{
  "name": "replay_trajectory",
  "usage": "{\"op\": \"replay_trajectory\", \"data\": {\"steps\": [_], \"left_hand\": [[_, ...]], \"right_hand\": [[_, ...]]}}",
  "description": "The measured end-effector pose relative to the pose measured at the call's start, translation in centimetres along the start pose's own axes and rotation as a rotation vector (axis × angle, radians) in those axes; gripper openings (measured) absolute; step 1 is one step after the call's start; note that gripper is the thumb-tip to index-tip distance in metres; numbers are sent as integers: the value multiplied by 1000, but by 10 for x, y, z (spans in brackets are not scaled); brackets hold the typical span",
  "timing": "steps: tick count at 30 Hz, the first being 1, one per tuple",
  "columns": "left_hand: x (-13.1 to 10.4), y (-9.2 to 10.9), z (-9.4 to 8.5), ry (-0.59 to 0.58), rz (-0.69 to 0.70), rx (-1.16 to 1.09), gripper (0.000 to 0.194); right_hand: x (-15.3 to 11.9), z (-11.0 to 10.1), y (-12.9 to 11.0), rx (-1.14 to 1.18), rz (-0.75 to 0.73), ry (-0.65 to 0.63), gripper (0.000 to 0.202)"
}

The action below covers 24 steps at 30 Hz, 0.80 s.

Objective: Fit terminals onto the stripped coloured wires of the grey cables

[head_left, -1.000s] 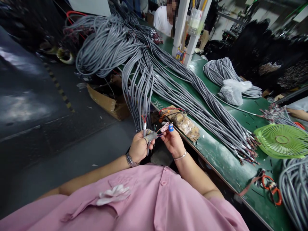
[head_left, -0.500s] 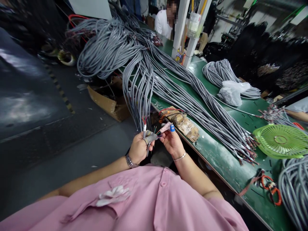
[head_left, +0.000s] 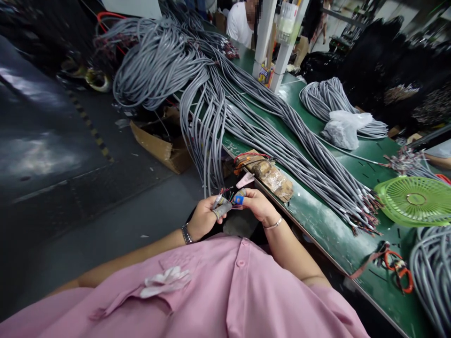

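My left hand [head_left: 203, 218] is closed around the end of a grey cable, its thumb in a grey wrap. Thin coloured wires [head_left: 230, 195] fan out from the cable end between my hands. My right hand [head_left: 260, 204] pinches at these wires, with blue tape [head_left: 238, 200] on the thumb and a grey wrap on a finger. Just beyond my hands, several grey cables [head_left: 206, 136] hang over the table edge. A pale pink piece [head_left: 245, 180] sticks out by the edge, beside a taped wooden block [head_left: 275, 180].
Long bundles of grey cable [head_left: 282, 117] lie across the green table [head_left: 317, 239]. A green fan [head_left: 416, 199], orange-handled scissors [head_left: 398, 272] and a plastic bag [head_left: 343, 129] are on the right. A cardboard box [head_left: 158, 148] stands on the floor. A person in white [head_left: 239, 23] is behind the table.
My right hand has come down from the pink piece to the wires, its fingers now pinching there. The view has shifted slightly.
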<state>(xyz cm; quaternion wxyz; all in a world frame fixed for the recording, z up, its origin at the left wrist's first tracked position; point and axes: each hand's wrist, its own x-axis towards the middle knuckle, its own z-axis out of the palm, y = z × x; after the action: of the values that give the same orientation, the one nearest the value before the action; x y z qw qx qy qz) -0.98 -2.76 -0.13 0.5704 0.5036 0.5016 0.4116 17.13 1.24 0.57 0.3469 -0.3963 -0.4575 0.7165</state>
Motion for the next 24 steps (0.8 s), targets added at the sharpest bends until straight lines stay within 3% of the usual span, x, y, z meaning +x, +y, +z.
{"op": "replay_trajectory", "data": {"steps": [4,7,12,16,19,24], "left_hand": [[3,0,2,-238,-93,101,8],[7,-4,2,-240,-163,52,10],[9,-5,1,-66,-185,-219,14],[9,-1,4,-11,-164,-278,19],[6,-2,6,-49,-151,-226,19],[-2,-9,9,-262,-89,67,14]], "right_hand": [[-8,5,-3,-325,-211,-17,21],[-14,7,-3,-483,-313,58,18],[-17,5,9,-230,-194,125,29],[-15,17,22,17,-135,244,32],[-10,25,24,47,-176,301,26],[1,24,14,61,-138,309,26]]}}
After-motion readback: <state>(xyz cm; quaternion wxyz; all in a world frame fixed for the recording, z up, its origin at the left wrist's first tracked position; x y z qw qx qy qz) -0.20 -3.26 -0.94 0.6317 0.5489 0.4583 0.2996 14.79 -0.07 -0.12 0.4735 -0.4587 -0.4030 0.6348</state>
